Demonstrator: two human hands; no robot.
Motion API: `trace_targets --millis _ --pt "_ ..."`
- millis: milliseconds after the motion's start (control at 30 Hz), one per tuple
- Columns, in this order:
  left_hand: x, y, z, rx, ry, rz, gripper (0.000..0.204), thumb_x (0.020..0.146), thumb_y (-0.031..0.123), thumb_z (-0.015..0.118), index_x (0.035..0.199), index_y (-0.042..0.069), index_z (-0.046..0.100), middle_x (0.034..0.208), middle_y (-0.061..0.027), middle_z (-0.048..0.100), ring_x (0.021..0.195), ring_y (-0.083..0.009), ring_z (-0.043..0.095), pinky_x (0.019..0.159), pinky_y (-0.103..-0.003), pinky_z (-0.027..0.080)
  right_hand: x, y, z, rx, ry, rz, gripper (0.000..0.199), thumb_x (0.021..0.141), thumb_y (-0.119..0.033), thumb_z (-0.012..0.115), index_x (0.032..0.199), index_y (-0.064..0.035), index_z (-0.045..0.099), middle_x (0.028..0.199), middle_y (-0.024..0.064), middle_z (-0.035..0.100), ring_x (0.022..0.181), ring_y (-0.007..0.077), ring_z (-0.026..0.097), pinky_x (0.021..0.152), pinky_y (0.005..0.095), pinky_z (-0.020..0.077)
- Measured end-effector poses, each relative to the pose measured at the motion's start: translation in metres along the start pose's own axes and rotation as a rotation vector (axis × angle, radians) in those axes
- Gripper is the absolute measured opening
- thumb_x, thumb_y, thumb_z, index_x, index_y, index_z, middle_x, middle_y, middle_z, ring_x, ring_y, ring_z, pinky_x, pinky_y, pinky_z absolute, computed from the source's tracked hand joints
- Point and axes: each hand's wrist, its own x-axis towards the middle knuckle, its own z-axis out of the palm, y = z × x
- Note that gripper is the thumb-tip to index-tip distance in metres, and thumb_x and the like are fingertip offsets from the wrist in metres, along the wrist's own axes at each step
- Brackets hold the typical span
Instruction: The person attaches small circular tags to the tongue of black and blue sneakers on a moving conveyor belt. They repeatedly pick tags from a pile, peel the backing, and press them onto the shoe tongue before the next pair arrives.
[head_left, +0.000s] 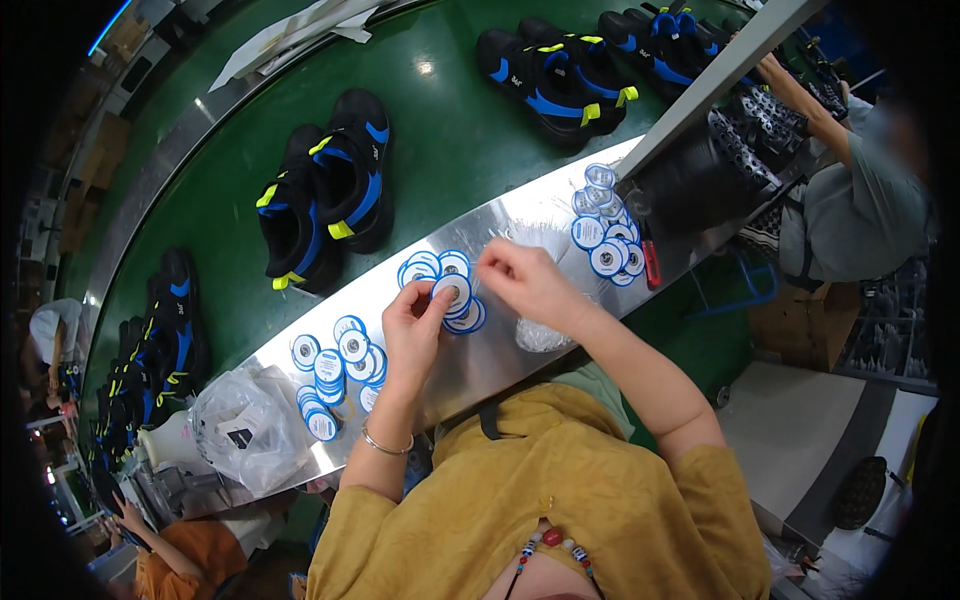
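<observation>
My left hand [414, 330] pinches a round white tag [452, 293] with a blue rim between thumb and fingers, above a small pile of similar tags [417, 268] on the metal ledge. Just to its right, my right hand [530, 284] is closed in a pinch at the fingertips. Whatever it holds, if anything, is too fine to make out. A bundle of thin transparent strands [541, 336] lies below my right wrist, and more fine strands [545, 232] spread beyond that hand.
More round tags lie at left [328, 366] and right [606, 232], beside a red-handled tool [651, 264]. A plastic bag [246, 430] rests at the ledge's left. Black-and-blue shoes [352, 170] stand on the green belt [430, 120]. A grey post [705, 85] slants near a co-worker [860, 190].
</observation>
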Motion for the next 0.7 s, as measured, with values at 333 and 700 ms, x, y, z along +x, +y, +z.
trace_targets --millis 333,700 --pt "0.005 -0.006 0.006 0.171 0.028 0.251 0.024 0.085 0.009 0.074 0.071 0.001 0.055 0.065 0.0022 0.049 0.059 -0.0056 0.042 0.051 -0.022 0.034 0.004 -0.012 0.006 -0.100 0.009 -0.042 0.014 0.089 -0.012 0.063 0.086 0.0015 0.059 0.061 0.0077 0.057 0.055 0.0128 0.050 0.053 0.0294 0.0412" --pt "0.000 0.002 0.003 0.452 -0.017 0.446 0.021 0.080 0.007 0.075 0.074 -0.001 0.057 0.066 -0.0068 0.051 0.057 -0.0146 0.047 0.052 -0.027 0.040 0.004 -0.005 0.016 0.173 -0.057 -0.026 0.013 0.090 -0.012 0.061 0.096 0.0000 0.061 0.067 0.0038 0.060 0.058 0.0089 0.052 0.053 0.0263 0.0416"
